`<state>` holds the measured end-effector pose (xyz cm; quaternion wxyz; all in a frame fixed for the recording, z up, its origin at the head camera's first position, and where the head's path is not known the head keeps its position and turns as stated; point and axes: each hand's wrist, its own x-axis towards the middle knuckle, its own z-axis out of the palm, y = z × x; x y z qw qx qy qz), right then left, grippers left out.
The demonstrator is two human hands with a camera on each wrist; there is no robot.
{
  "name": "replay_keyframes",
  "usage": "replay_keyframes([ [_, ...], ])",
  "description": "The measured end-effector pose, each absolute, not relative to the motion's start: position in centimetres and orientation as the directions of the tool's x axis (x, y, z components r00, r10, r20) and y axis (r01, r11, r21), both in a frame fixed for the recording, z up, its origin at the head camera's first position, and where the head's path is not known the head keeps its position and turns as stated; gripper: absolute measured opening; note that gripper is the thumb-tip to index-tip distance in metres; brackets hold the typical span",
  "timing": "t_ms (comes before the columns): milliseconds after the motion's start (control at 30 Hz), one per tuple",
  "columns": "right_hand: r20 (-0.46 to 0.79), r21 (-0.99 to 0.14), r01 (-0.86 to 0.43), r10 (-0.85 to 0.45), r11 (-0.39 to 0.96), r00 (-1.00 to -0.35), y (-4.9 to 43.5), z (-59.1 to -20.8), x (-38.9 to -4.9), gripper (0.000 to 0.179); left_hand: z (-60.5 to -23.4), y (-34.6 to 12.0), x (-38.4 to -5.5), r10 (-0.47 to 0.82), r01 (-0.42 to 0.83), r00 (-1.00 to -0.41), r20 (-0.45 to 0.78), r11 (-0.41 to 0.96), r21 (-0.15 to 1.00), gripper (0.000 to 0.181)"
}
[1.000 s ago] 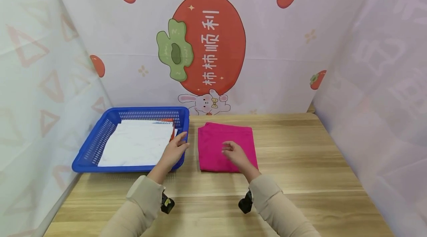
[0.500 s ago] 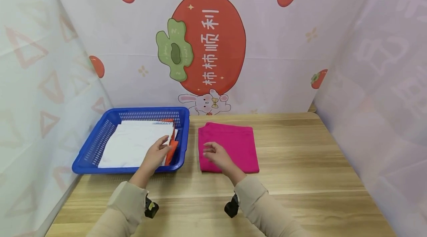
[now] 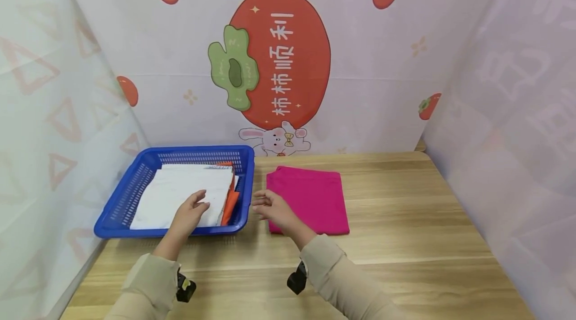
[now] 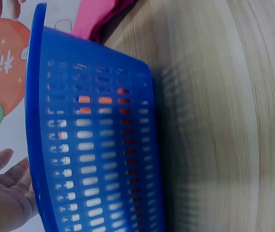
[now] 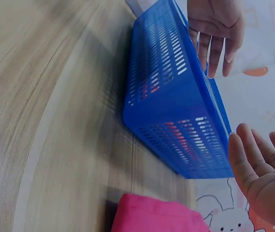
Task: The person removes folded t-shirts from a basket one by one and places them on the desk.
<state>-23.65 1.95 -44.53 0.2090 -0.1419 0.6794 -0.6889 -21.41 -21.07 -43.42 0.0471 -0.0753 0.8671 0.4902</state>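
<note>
My left hand hovers over the front of a blue plastic basket, its fingers loosely bent and holding nothing. Inside the basket lies a stack of folded cloth, a white piece on top and an orange piece showing along its right side. Just outside the basket's right rim is my right hand, also holding nothing; in the right wrist view its fingers are extended near the rim. A folded bright pink cloth lies flat on the table, partly behind the right hand and wrist.
The wooden table runs between printed fabric hangings on the left, right and back. The back hanging carries a large red persimmon picture and meets the table's far edge. A black wrist camera is strapped to the right wrist.
Both hands have moved left: the left from the basket's right rim to over the white cloth, the right from above the pink cloth to beside the basket. The basket and cloths stay in place.
</note>
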Motion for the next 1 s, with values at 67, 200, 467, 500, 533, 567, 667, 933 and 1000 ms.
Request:
replay_keyframes([
  [67,-0.083,-0.995,0.098,-0.495,-0.004,-0.865,1.5,-44.1,-23.5,0.039,-43.4,-21.7,-21.4,-0.097,-0.185,-0.983,-0.157,0.522,0.833,0.048],
  [200,-0.093,-0.991,0.129,-0.508,-0.036,-0.856,0.8,-43.3,-23.2,0.038,-43.3,-23.1,-21.4,-0.120,-0.205,-0.979,-0.167,0.554,0.807,0.049],
  [467,-0.127,-0.978,0.193,-0.504,-0.081,-0.854,-1.1,-43.9,-23.9,0.036,-43.2,-25.6,-21.8,-0.165,-0.262,-0.965,-0.204,0.574,0.775,0.051],
  [500,-0.132,-0.975,0.204,-0.506,-0.089,-0.852,-1.4,-43.8,-24.0,0.035,-43.2,-26.0,-21.9,-0.173,-0.271,-0.963,-0.208,0.572,0.774,0.051],
  [533,-0.137,-0.972,0.214,-0.507,-0.096,-0.851,-1.6,-43.8,-24.0,0.034,-43.3,-26.3,-22.0,-0.181,-0.277,-0.961,-0.210,0.573,0.772,0.051],
  [567,-0.144,-0.969,0.225,-0.508,-0.103,-0.849,-2.0,-43.8,-24.1,0.033,-43.3,-26.7,-22.1,-0.190,-0.283,-0.959,-0.211,0.577,0.766,0.051],
  [667,-0.164,-0.960,0.256,-0.506,-0.117,-0.847,-2.9,-44.0,-24.3,0.033,-43.4,-27.7,-22.2,-0.219,-0.304,-0.952,-0.215,0.585,0.752,0.050],
  [933,-0.174,-0.964,0.253,-0.529,-0.079,-0.831,-5.0,-44.8,-24.8,0.035,-44.1,-30.0,-22.2,-0.376,-0.373,-0.911,-0.170,0.574,0.729,0.044],
  [1000,-0.187,-0.967,0.249,-0.529,-0.048,-0.828,-5.4,-44.8,-24.9,0.035,-44.2,-30.5,-22.2,-0.402,-0.382,-0.904,-0.147,0.601,0.702,0.043],
])
